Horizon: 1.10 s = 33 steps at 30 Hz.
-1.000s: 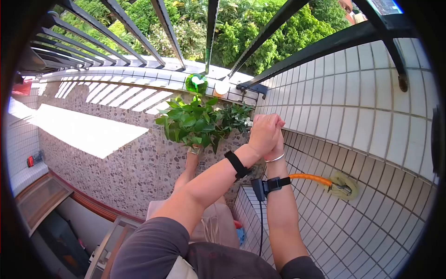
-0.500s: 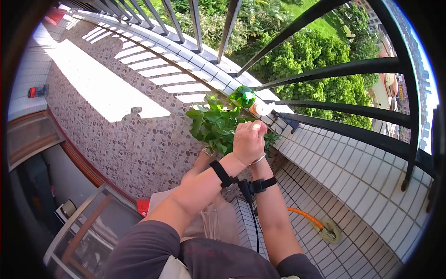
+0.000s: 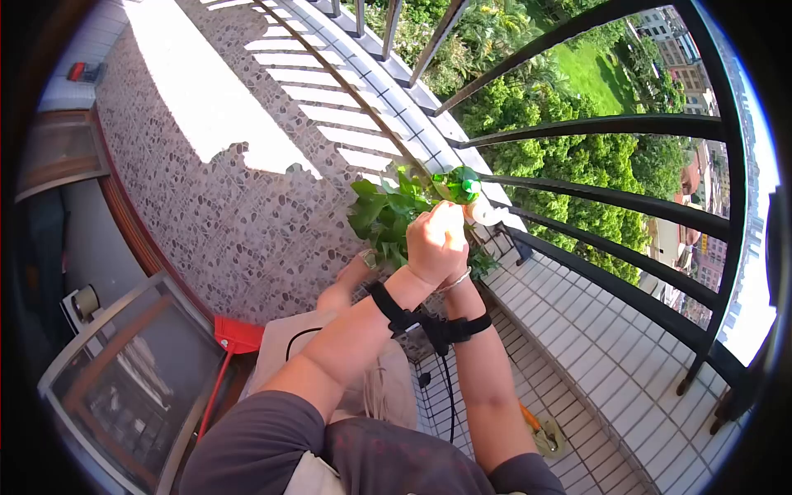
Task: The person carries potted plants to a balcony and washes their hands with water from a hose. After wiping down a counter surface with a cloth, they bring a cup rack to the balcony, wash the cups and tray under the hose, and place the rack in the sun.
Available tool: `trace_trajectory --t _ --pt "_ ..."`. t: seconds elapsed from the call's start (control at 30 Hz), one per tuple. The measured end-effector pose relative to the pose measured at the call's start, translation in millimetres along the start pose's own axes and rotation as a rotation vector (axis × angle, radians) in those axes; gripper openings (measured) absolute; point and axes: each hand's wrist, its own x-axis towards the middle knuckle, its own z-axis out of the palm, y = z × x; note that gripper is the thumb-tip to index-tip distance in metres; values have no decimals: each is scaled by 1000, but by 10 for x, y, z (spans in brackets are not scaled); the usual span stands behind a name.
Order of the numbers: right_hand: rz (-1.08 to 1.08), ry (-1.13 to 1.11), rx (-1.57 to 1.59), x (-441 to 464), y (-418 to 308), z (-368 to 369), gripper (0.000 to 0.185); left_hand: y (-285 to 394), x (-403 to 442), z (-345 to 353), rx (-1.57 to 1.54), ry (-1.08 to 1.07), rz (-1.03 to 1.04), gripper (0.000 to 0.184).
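My left hand [image 3: 429, 250] is closed, its fingers curled, in front of a leafy green plant [image 3: 384, 216]. Whatever it may hold is hidden. Behind it, my right hand [image 3: 460, 262] is mostly covered, and its fingers cannot be made out. The two hands overlap and seem to touch. Just beyond them are a green, shiny plastic bottle [image 3: 456, 183] and a whitish round-topped container [image 3: 485, 214], close to the ledge. A black strap [image 3: 389, 308] is around my left forearm, and another strap [image 3: 469, 330] circles the right one.
Black railing bars [image 3: 602, 125] rise along a tiled ledge [image 3: 577, 318] on the right. A red dustpan [image 3: 239, 334] with a long handle stands at lower left, beside an open framed window [image 3: 157, 363]. An orange hose [image 3: 532, 418] lies at lower right. Pebble-patterned floor [image 3: 272, 223] stretches left.
The view has turned, bringing the red dustpan more fully into sight. My left hand has tilted and its closed fingers now sit nearer the green bottle.
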Motion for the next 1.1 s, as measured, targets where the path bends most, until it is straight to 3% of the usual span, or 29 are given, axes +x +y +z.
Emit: trace_trajectory --t 0.13,0.17,0.2,0.23,0.27,0.4,0.5,0.63,0.7,0.8,0.87,0.9,0.93,0.97,1.0,1.03,1.07,1.1 --pt "-188 41 -160 -230 23 -112 35 59 -245 16 -300 65 -160 16" --pt "-91 -35 -75 -238 -7 -232 32 69 -302 30 -302 70 -166 16" --pt "11 -102 5 -235 -97 -346 35 99 -352 38 -466 51 -318 16" --pt "206 -237 174 -218 -286 -445 53 146 -386 53 -631 32 -465 17" --pt "185 -188 200 -213 -577 -498 53 244 -386 115 -625 66 -466 28" --pt "31 -153 12 -174 -757 -801 52 496 -351 234 -814 59 -642 29" --pt "-243 -250 -441 -101 -1082 -981 49 881 -234 105 -896 73 -728 29" --pt "-314 -275 -576 -123 -1481 -1155 40 997 -149 20 -1008 -27 -783 30" --pt "-463 -317 -576 -171 -1627 -1287 36 1008 -100 -2 -896 -106 -923 28" --pt "-377 -403 -610 -268 -1697 -1456 35 1179 -117 -98 -512 -276 -725 20" --pt "-402 -252 -565 -379 -1793 -1564 33 1391 -124 -334 -295 -418 -476 14" --pt "-474 -138 -385 -398 -1584 -1578 36 1377 -132 -528 -209 -513 -350 16" --pt "-296 -343 -286 -382 -1418 -1691 39 1608 -193 -758 -164 -473 -418 24" --pt "-109 -545 -181 -405 -1303 -1875 44 1217 -126 -998 -12 -483 -314 37" --pt "232 -571 112 -537 -1277 -2076 46 1106 -99 -1318 89 -547 -161 52" --pt "568 -580 410 -714 -1259 -2280 48 986 -93 -1650 105 -567 -254 61" --pt "691 -537 524 -875 -869 -2425 48 770 -148 -1980 353 -480 -58 57" --pt "809 -493 636 -1041 -499 -2476 47 617 -184 -2356 534 -467 -145 60"
